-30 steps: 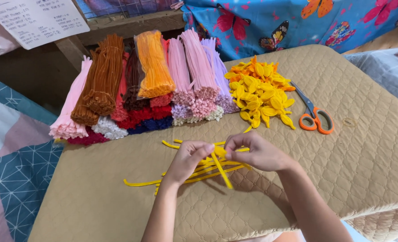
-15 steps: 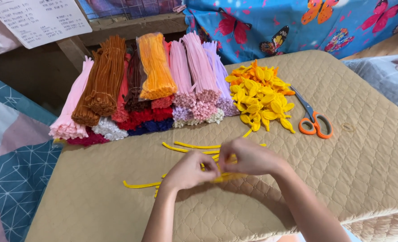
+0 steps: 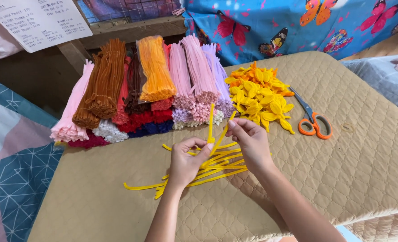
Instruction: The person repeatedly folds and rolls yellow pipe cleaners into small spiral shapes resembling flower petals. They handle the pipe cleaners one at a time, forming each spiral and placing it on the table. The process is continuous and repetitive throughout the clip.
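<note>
My left hand (image 3: 186, 160) and my right hand (image 3: 251, 142) both pinch one yellow pipe cleaner (image 3: 211, 123), bent so that its two ends stick up between the hands. Beneath them, a loose bunch of yellow pipe cleaners (image 3: 208, 166) is spread on the tan quilted pad (image 3: 342, 179). Just beyond my right hand sits a heap of yellow and orange folded petal shapes (image 3: 258, 95).
Bundles of pipe cleaners in pink, brown, orange, lilac, red and white (image 3: 140, 89) lie in a row at the pad's far edge. Orange-handled scissors (image 3: 312, 121) rest right of the petal heap. A handwritten paper sheet (image 3: 37, 20) hangs at upper left; butterfly-print blue fabric (image 3: 306, 22) is behind.
Both hands have come up off the yellow bunch with one pipe cleaner between them. It is now bent, with its ends pointing upward.
</note>
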